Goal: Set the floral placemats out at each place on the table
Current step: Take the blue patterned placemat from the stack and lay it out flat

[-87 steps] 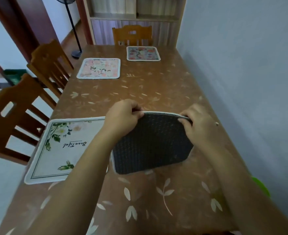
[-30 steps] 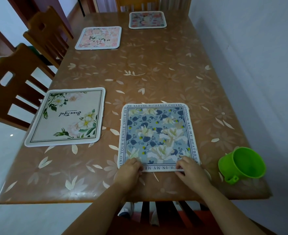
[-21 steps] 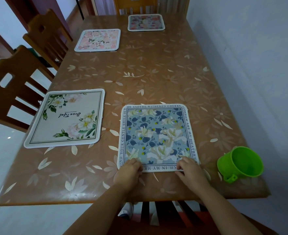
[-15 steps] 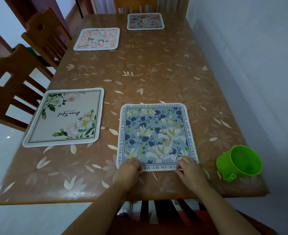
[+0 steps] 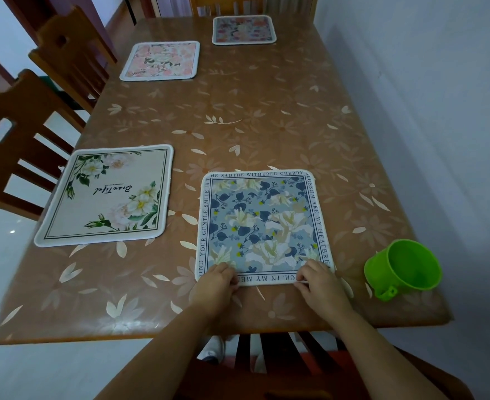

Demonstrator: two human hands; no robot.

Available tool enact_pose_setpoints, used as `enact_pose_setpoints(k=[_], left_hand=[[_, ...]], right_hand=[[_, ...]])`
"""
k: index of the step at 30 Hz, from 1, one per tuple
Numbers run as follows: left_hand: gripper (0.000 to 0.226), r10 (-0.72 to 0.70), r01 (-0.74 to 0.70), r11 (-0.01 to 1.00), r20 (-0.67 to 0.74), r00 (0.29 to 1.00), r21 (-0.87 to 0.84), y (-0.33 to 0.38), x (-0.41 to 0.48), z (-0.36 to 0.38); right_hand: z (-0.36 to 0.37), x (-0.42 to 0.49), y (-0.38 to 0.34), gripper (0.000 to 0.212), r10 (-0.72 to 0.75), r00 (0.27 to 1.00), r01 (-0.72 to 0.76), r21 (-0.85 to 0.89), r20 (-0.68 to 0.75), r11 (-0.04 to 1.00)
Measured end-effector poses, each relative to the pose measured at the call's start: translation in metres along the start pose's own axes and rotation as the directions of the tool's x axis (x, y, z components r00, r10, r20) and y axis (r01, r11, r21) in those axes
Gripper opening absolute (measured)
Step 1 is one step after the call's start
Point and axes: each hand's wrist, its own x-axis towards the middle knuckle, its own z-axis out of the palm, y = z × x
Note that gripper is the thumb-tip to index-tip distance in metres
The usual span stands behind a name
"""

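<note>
Flipped face-up since earlier, the blue floral placemat [image 5: 262, 223] lies flat at lower centre; left grip [image 5: 214, 284] and right grip [image 5: 320, 284] each pinch its near edge.

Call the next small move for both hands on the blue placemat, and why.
Probably release: the blue placemat lies flat, print up, roughly square to the table edge, with the left hand and right hand holding its near edge. Lift both hands clear.
</note>
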Motion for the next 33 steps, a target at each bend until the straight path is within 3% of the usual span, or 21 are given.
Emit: enact_pose_setpoints(k=[23,33], left_hand=[[0.01,-0.021,0.01,0.999,0.223,0.975,0.049,0.018,-0.013,-0.021],[0.012,-0.02,0.002,0.997,0.245,0.969,0.072,0.021,-0.016,-0.021]], right_hand=[[-0.01,-0.014,0.001,0.008,0.009,0.988,-0.014,0.035,0.156,0.999],[-0.01,-0.016,0.0,0.008,0.012,0.986,-0.015,0.017,0.166,1.0]])
